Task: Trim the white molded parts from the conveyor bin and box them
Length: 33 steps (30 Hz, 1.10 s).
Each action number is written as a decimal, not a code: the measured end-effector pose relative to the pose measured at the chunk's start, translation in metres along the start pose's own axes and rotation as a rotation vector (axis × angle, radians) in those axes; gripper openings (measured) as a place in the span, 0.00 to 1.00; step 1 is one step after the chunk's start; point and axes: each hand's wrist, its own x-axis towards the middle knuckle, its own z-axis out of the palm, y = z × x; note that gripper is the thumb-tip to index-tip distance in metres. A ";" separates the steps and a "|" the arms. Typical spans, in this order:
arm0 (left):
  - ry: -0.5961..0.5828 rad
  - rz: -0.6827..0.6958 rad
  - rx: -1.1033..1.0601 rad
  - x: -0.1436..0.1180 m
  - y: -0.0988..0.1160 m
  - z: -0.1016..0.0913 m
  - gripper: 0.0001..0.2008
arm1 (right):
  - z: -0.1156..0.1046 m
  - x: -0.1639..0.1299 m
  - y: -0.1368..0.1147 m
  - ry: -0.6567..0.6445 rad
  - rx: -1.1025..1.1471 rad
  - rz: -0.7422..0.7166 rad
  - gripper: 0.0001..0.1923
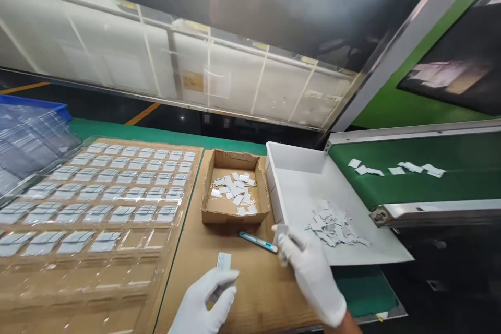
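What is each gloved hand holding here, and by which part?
Left hand pinches a small stack of grey pieces by its lower end. Right hand grips one piece by its lower edge.

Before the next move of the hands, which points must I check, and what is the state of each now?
1. Left hand grips the small stack of pieces: ok.
2. Right hand holds one piece: ok.
3. White chute has loose pieces left: ok.
4. Clear tray has empty pockets in the near rows: ok.
5. Teal tool lies apart from both hands: ok.
6. Piece facing the right way: cannot tell.
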 end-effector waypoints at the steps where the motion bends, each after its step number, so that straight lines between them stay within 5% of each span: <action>1: -0.018 -0.027 -0.040 0.004 0.007 0.001 0.13 | 0.017 -0.015 -0.002 -0.045 0.216 0.102 0.19; 4: -0.064 -0.074 -0.151 0.016 0.020 0.006 0.13 | 0.066 -0.046 -0.003 -0.041 0.611 0.369 0.32; 8: -0.013 -0.135 -0.131 0.018 0.017 0.008 0.11 | 0.097 -0.061 0.007 -0.020 0.716 0.484 0.38; 13: -0.078 -0.277 -0.066 0.014 0.014 -0.001 0.14 | 0.087 -0.064 0.022 -0.133 0.538 0.337 0.35; 19: -0.274 -0.437 -0.033 0.015 0.026 -0.012 0.13 | 0.071 -0.061 0.024 -0.186 0.364 0.143 0.17; 25: -0.316 -0.484 -0.165 0.015 0.026 -0.016 0.15 | 0.076 -0.067 0.021 -0.208 0.407 0.296 0.13; 33: -0.229 -0.426 -0.468 0.005 0.003 -0.005 0.24 | 0.084 -0.067 0.015 -0.114 0.568 0.537 0.17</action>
